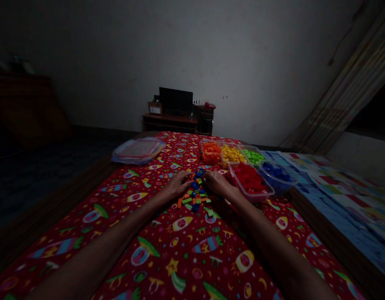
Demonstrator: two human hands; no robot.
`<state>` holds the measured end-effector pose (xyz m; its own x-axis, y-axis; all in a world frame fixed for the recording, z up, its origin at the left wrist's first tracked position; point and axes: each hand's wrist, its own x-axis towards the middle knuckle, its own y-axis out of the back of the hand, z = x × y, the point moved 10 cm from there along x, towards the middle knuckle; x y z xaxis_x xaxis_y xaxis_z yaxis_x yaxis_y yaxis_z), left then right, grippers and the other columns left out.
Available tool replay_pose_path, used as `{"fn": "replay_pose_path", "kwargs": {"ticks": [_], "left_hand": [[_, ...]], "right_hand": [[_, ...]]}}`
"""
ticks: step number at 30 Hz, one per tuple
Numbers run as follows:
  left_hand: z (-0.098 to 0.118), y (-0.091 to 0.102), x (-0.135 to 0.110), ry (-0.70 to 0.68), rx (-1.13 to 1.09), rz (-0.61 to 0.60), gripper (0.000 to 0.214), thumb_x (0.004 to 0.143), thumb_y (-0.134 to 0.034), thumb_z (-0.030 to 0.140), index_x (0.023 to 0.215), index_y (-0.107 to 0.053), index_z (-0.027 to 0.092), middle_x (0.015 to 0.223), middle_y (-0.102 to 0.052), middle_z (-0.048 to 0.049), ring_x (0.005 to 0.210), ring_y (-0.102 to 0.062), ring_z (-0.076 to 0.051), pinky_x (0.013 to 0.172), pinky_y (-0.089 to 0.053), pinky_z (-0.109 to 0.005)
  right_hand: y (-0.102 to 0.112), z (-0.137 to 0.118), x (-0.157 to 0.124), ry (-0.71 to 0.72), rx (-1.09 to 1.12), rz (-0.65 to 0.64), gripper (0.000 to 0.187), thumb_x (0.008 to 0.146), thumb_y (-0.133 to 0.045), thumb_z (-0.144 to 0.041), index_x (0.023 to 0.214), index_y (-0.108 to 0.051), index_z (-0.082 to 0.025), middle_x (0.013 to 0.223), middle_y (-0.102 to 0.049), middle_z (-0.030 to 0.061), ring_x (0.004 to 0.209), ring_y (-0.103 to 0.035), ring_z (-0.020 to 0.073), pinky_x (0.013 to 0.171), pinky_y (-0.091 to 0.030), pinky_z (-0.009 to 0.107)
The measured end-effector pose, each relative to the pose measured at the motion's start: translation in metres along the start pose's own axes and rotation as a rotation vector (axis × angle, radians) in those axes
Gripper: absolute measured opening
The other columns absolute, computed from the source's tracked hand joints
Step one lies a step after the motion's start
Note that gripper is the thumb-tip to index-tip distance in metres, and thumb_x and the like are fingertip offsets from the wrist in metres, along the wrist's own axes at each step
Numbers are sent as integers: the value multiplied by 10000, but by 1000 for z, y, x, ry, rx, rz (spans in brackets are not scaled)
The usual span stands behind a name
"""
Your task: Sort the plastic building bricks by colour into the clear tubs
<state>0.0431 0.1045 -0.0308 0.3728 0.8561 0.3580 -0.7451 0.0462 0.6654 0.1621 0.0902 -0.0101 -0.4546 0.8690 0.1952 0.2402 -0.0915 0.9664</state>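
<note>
A small pile of mixed coloured plastic bricks (197, 195) lies on a red rocket-print cloth (180, 250). My left hand (179, 183) rests at the pile's left side, fingers curled down onto the bricks. My right hand (217, 182) sits at the pile's right side, fingers bent over the far bricks. Whether either hand grips a brick is hidden in the dim light. Just right of my right hand stands a clear tub of red bricks (250, 180).
Clear tubs hold orange bricks (211, 152), yellow bricks (232, 154), green bricks (254, 156) and blue bricks (278, 173). Stacked tub lids (137, 150) lie far left. A low wooden stand with a dark screen (176, 102) is at the wall. A blue patterned mat (351, 196) lies right.
</note>
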Motion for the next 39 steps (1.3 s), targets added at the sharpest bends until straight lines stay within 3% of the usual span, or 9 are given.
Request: {"fn": "replay_pose_path", "kwargs": {"ticks": [5,9,14,19,23,26,30,35,39], "left_hand": [[2,-13,10,-97,109,-64,486,783,-490,307,1234,-574,148,1301,-567,-124,1213,-503,-273,1045,-372,-432],[6,-20,16,-150,196,-74,463,751,-518,267,1197,-606,179,1208,-619,-105,1133,-548,-259,1007,-397,-408],[3,-11,17,-17,206,-107,359,671,-576,242,1001,-706,185,912,-696,-55,847,-625,-225,802,-488,-318],[2,7,15,90,176,-97,394,650,-593,268,1017,-711,187,883,-719,-38,816,-642,-218,738,-493,-284],[-3,16,13,172,14,-67,457,639,-641,314,1062,-691,150,891,-727,-74,808,-663,-237,696,-511,-302],[-13,15,8,294,-219,-72,537,625,-686,379,1091,-660,113,823,-724,-79,736,-670,-224,649,-524,-308],[-15,12,0,377,-504,-53,595,589,-748,453,1080,-647,132,952,-708,-86,810,-673,-202,746,-535,-321],[-9,3,-3,354,-650,-74,536,601,-759,449,1048,-662,169,1076,-684,-90,948,-648,-221,830,-517,-342],[-5,-9,5,251,-573,-90,416,615,-709,414,937,-697,151,943,-716,-62,911,-648,-229,856,-496,-367]], "right_hand": [[3,10,0,12,145,42,283,759,-508,-60,947,-705,-138,809,-685,76,723,-576,162,655,-388,235],[15,6,-4,27,178,95,318,775,-518,-77,1034,-690,-144,882,-697,89,787,-593,177,691,-398,245],[10,-31,-2,158,149,74,254,855,-484,-130,1013,-684,-134,885,-688,105,760,-584,160,672,-369,232],[-11,-40,4,140,-17,-18,257,828,-453,-76,940,-677,-134,764,-655,87,635,-515,141,588,-300,244],[-13,-38,0,175,-10,-45,190,799,-501,-84,853,-676,-133,751,-637,77,638,-495,133,597,-300,242],[-5,-32,-4,141,23,-18,226,798,-496,-79,907,-685,-136,782,-646,79,685,-521,142,625,-321,236],[10,-29,-6,106,93,47,270,797,-508,-103,1004,-679,-131,815,-664,86,730,-557,164,644,-351,242],[21,-18,-2,-54,331,147,350,792,-521,-115,1121,-640,-125,868,-685,86,769,-603,174,685,-410,250],[7,-28,2,-34,449,75,393,766,-560,-117,1153,-628,-113,921,-693,99,788,-622,185,688,-434,253]]}}
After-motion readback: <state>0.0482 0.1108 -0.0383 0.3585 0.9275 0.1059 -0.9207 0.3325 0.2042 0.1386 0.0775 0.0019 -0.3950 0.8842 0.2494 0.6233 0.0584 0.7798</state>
